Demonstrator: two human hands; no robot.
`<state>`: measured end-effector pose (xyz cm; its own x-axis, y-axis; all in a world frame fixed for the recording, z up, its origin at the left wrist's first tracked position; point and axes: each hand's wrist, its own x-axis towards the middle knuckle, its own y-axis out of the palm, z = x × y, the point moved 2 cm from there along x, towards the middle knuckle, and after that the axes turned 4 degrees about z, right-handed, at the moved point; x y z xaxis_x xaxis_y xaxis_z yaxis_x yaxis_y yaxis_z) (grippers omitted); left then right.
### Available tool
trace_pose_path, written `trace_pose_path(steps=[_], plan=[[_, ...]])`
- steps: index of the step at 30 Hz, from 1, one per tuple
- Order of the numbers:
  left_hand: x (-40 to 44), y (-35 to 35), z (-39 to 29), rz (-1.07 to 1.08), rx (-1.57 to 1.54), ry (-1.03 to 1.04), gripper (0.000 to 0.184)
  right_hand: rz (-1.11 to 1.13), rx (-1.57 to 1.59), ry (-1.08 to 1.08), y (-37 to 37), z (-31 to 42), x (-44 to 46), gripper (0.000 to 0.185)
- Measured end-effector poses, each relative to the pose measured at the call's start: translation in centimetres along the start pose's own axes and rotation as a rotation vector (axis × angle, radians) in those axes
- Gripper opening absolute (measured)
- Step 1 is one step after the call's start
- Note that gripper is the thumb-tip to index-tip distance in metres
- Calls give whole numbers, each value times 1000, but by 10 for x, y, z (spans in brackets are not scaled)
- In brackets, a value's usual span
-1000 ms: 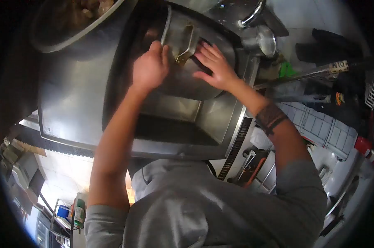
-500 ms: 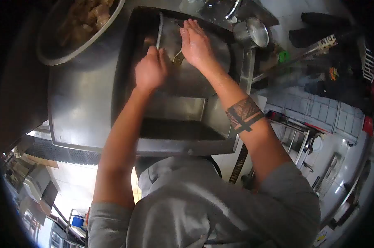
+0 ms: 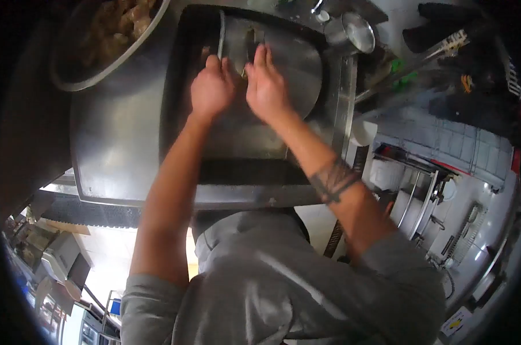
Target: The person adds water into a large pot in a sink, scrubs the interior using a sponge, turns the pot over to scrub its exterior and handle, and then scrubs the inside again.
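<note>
A large metal pot point(image 3: 298, 69) lies tipped on its side in the steel sink point(image 3: 249, 195), its rim towards the left and a metal handle on its near side. My left hand point(image 3: 212, 89) is closed round the pot's rim. Against the pot's side, by the handle, rests my right hand point(image 3: 267, 86), its fingers stretched forward and close together. The right fingertips partly cover the handle, and no cloth or tool shows in that hand.
At the upper left stands a big round bowl point(image 3: 76, 86) with chunks of food. A small metal pot point(image 3: 350, 33) sits at the sink's back right corner, near a faucet. Long-handled tools point(image 3: 413, 64) lie to the right, above a wire rack.
My right hand has moved from the pot's far right side over to the handle and then back towards me. My left hand has stayed on the rim. The view has shifted slightly.
</note>
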<state>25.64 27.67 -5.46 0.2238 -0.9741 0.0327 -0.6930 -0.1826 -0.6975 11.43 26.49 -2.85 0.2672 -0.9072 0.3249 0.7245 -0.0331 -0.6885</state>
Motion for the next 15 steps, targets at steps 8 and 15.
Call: trace_pose_path(steps=[8,15], plan=[[13,-8,-4,25,-110,-38,36,108,-485,-98,-81,-65,59,33],[38,-13,1,22,-164,-281,48,-79,-515,49,0,-29,-23,51]])
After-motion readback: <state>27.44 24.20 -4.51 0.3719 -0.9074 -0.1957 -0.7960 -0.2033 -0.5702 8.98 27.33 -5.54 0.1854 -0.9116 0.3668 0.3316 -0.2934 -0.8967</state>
